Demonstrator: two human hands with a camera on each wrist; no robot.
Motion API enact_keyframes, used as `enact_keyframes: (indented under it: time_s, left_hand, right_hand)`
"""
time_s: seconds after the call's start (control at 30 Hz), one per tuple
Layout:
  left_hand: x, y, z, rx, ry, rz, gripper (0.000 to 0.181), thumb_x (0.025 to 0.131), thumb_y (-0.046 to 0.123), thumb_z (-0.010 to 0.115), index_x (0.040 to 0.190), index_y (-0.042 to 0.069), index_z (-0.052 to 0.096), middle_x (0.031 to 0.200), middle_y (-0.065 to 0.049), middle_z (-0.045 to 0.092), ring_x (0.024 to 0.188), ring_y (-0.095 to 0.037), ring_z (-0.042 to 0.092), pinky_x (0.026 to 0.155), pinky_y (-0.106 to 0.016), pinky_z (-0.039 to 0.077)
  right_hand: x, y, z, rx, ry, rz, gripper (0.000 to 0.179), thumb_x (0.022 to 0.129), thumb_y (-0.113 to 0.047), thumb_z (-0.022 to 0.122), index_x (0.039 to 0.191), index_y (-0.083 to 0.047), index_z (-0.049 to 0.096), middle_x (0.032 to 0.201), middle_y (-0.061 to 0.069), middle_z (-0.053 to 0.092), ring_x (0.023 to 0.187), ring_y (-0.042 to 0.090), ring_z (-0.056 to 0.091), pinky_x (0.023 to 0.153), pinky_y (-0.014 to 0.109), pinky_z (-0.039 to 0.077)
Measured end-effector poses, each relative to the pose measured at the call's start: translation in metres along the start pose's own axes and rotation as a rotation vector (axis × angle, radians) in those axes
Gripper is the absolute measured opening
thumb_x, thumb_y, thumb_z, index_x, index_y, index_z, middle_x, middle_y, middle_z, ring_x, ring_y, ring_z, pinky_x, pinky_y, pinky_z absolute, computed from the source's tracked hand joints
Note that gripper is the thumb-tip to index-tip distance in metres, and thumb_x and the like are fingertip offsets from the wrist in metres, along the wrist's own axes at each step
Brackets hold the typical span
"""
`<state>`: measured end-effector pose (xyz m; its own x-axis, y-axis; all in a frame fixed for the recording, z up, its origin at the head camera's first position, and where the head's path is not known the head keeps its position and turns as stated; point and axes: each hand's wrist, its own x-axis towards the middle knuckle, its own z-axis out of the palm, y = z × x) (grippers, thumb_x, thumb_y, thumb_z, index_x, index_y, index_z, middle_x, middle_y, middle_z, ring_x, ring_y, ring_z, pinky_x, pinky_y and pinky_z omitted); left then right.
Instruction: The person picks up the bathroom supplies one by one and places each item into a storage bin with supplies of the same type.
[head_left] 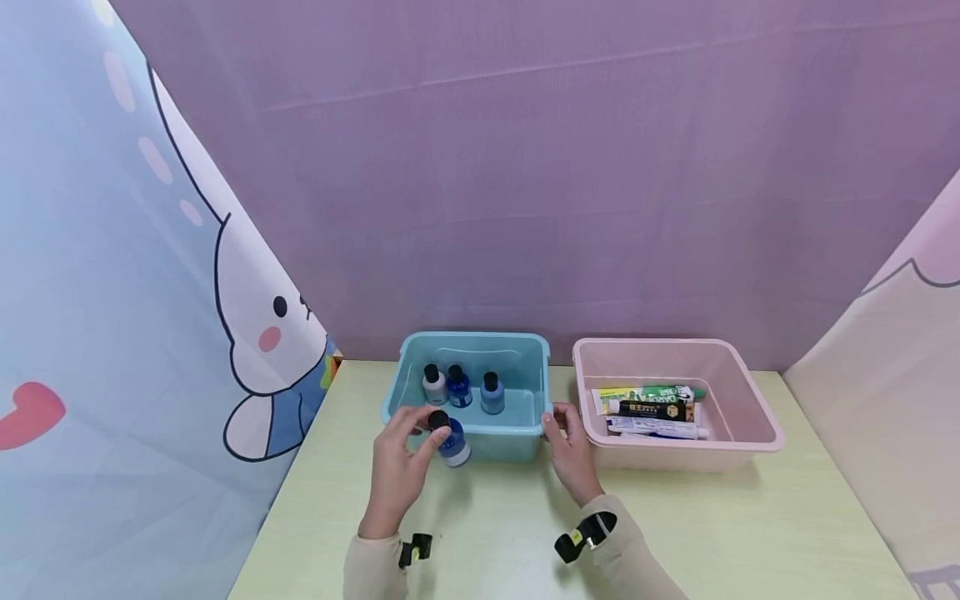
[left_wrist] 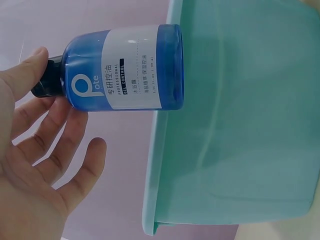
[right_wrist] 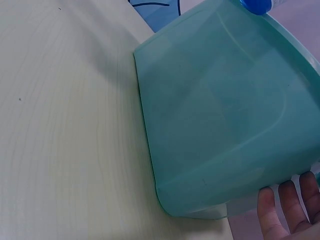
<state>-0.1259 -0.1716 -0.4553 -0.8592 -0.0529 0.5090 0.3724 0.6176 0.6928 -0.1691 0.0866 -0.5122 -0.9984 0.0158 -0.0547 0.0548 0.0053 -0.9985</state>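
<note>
My left hand pinches a blue bottle by its black cap, between thumb and fingers. The bottle has a white label reading "Pote" and "oil control", and hangs at the front rim of the teal bin, overlapping it in the head view. My right hand grips the bin's front right corner, thumb over the rim and fingers by the side wall. Inside the bin stand a white bottle, a dark blue bottle and a lighter blue bottle, all black-capped.
A pink bin stands to the right of the teal one, holding several toothpaste tubes. Both bins sit on a pale wooden table, against a purple cloth backdrop. A printed cartoon curtain hangs at the left.
</note>
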Motion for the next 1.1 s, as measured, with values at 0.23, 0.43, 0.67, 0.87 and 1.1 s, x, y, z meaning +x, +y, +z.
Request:
enact_keyframes:
  time_s: [0.23, 0.43, 0.67, 0.87, 1.1]
  left_hand:
    - [0.006, 0.000, -0.003, 0.001, 0.005, 0.004, 0.029, 0.089, 0.020, 0.080, 0.116, 0.013, 0.073, 0.101, 0.002, 0.066, 0.091, -0.012, 0.063, 0.082, -0.037, 0.058]
    - [0.010, 0.001, -0.006, -0.008, 0.006, -0.001, 0.030, 0.089, 0.020, 0.080, 0.117, 0.014, 0.073, 0.102, 0.002, 0.066, 0.092, -0.013, 0.062, 0.082, -0.041, 0.057]
    - [0.013, 0.003, -0.009, -0.015, 0.002, -0.013, 0.030, 0.090, 0.022, 0.079, 0.118, 0.013, 0.072, 0.102, 0.002, 0.065, 0.093, -0.013, 0.062, 0.083, -0.032, 0.057]
    - [0.017, 0.003, -0.011, -0.005, 0.017, 0.009, 0.032, 0.089, 0.020, 0.080, 0.119, 0.011, 0.072, 0.102, 0.001, 0.066, 0.092, -0.014, 0.063, 0.082, -0.030, 0.056]
    - [0.023, 0.002, -0.012, 0.006, 0.030, 0.045, 0.033, 0.088, 0.019, 0.081, 0.119, 0.011, 0.072, 0.103, -0.001, 0.066, 0.093, -0.015, 0.064, 0.081, -0.035, 0.058]
  right_hand:
    - [0.002, 0.003, 0.000, -0.008, 0.003, 0.004, 0.027, 0.108, -0.016, 0.049, 0.131, -0.001, 0.051, 0.122, 0.014, 0.055, 0.107, 0.016, 0.052, 0.103, 0.052, 0.052]
    - [0.014, 0.028, 0.000, -0.013, 0.014, 0.001, 0.032, 0.109, -0.019, 0.048, 0.136, -0.001, 0.048, 0.124, 0.013, 0.054, 0.108, 0.016, 0.051, 0.100, 0.045, 0.054]
    - [0.015, 0.037, 0.000, -0.019, 0.023, -0.034, 0.038, 0.109, -0.028, 0.050, 0.136, -0.002, 0.048, 0.123, 0.011, 0.054, 0.109, 0.018, 0.052, 0.100, 0.046, 0.054]
    - [0.014, 0.037, 0.001, -0.021, 0.032, -0.041, 0.037, 0.108, -0.028, 0.051, 0.135, -0.002, 0.050, 0.122, 0.010, 0.055, 0.109, 0.020, 0.052, 0.100, 0.051, 0.054]
    - [0.014, 0.036, -0.001, -0.027, 0.020, -0.024, 0.038, 0.109, -0.028, 0.049, 0.137, -0.002, 0.048, 0.125, 0.012, 0.054, 0.111, 0.020, 0.052, 0.100, 0.041, 0.055]
